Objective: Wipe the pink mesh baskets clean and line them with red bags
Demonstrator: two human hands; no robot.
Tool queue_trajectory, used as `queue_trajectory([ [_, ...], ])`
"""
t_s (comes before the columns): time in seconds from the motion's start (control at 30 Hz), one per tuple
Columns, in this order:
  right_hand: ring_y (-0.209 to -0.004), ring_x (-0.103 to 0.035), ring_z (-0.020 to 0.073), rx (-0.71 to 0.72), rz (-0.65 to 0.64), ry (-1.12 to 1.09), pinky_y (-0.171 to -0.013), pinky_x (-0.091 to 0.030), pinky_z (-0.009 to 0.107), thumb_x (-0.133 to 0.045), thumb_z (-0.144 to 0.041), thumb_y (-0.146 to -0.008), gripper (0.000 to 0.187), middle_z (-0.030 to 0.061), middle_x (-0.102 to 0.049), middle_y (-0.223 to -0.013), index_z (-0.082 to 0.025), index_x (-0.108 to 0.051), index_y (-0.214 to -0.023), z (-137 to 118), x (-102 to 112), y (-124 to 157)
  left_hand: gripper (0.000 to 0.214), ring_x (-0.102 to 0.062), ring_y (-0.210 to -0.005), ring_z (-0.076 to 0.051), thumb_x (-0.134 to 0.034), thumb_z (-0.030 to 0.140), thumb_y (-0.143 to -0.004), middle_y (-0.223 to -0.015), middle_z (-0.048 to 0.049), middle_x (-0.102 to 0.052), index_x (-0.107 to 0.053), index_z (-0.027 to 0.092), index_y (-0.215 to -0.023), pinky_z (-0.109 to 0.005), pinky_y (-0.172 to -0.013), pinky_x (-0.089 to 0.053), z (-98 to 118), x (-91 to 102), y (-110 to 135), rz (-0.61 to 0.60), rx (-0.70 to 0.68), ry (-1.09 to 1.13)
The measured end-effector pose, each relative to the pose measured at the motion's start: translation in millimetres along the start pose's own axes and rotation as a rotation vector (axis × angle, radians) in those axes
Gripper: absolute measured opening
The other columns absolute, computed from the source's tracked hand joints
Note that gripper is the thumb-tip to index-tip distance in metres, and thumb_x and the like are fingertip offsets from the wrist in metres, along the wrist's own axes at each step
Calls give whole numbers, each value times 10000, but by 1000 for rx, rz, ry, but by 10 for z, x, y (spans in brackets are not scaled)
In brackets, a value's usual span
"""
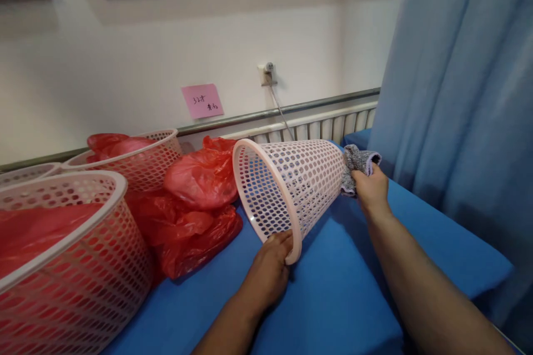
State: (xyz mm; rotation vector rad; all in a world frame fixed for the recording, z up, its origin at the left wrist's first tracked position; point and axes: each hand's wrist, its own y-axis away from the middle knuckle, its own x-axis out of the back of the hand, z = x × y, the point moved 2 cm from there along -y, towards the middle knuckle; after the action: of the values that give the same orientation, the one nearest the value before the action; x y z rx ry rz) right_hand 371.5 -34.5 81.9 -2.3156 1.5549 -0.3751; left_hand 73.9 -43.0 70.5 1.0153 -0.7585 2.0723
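A pale pink perforated plastic wastebasket (314, 169) is tipped on its side over the blue surface, its round mouth facing left. My left hand (270, 263) grips the lower part of its rim, some fingers inside the mouth. At the basket's base on the right, my right hand (372, 186) is closed on a grey speckled cloth (357, 161) with a light purple edge. The cloth is against the base; the base itself is mostly hidden from me.
Red plastic bags (200, 177) lie left of the wastebasket. Another basket (125, 222) with a red bag inside stands at the near left, others behind it. A radiator (333, 122) and a wall socket (267, 74) are at the back. A blue curtain (458, 83) hangs right of the blue-covered bed (333, 299).
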Motion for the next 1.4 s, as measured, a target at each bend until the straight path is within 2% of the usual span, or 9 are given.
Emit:
queue_trajectory([
  [0.1, -974, -676, 276, 194, -48, -50, -969, -536, 465, -614, -259, -709, 409, 97, -711, -1036, -160, -717, -1091, -209, 35, 236, 686, -595, -1247, -282, -563, 33, -758, -1377, -123, -640, -558, 214, -1420, -507, -1113, -464, 42, 2, 46, 8, 41, 35],
  [0.27, -1231, -638, 290, 850, -524, -267, -1024, -551, 406, -638, -135, -745, 539, 153, -581, -1389, -201, -643, -1279, -741, 104, 912, 666, -551, -1328, -320, -632, 406, -911, -1413, -173, -597, -437, 161, -1498, -487, -1135, -441, 116, 100, 137, 240, 26, 406],
  [0.53, -1197, -656, 295, 1049, -536, -291, -931, -608, 415, -613, -179, -773, 530, 164, -564, -1407, -202, -619, -1302, -833, 208, 1029, 298, -633, -748, -184, -634, 427, -905, -819, -44, -685, -675, 153, -1015, -291, -720, -539, 97, 240, 136, 374, 33, 347],
  [0.63, -1195, -644, 298, 956, -404, -212, -959, -589, 446, -627, -185, -762, 531, 137, -599, -1351, -230, -632, -1291, -731, 151, 942, 252, -658, -736, -184, -590, 339, -934, -851, -59, -714, -671, 152, -1082, -286, -701, -542, 115, 244, 137, 408, 49, 287],
  [0.8, -993, -649, 276, 292, -33, 60, -998, -529, 499, -570, -214, -719, 414, 90, -644, -1043, -197, -711, -1108, -279, 26, 344, 275, -716, -932, -226, -493, 266, -984, -1030, -103, -745, -680, 176, -1163, -338, -841, -567, 186, 240, 138, 353, -17, 109],
  [0.9, -953, -631, 295, 78, 15, 143, -1002, -504, 553, -575, -267, -701, 415, 94, -625, -988, -164, -716, -1077, -119, -20, 132, 226, -709, -872, -220, -482, 228, -966, -968, -98, -737, -681, 175, -1057, -329, -796, -572, 210, 199, 116, 264, -54, -2],
  [1.0, -975, -637, 291, 198, -64, 93, -990, -523, 529, -589, -259, -719, 405, 98, -619, -1043, -180, -702, -1100, -232, -34, 291, 218, -693, -861, -229, -465, 203, -947, -954, -102, -723, -672, 175, -1010, -358, -815, -578, 190, 150, 77, 182, -44, -88],
  [1.23, -1259, -594, 333, 928, -424, -270, -1012, -557, 463, -647, -153, -740, 619, 150, -533, -1399, -237, -581, -1349, -805, 169, 1125, 424, -668, -1042, -257, -492, 74, -806, -1128, -102, -699, -663, 212, -1169, -416, -943, -561, 108, 84, 24, 86, 13, -92],
  [1.4, -1107, -654, 297, 623, -250, -103, -981, -551, 456, -603, -181, -749, 469, 131, -622, -1206, -205, -675, -1212, -518, 34, 728, 544, -640, -1162, -271, -502, 60, -804, -1279, -122, -673, -614, 208, -1315, -470, -1047, -520, 47, 31, 23, 79, 9, -79],
])
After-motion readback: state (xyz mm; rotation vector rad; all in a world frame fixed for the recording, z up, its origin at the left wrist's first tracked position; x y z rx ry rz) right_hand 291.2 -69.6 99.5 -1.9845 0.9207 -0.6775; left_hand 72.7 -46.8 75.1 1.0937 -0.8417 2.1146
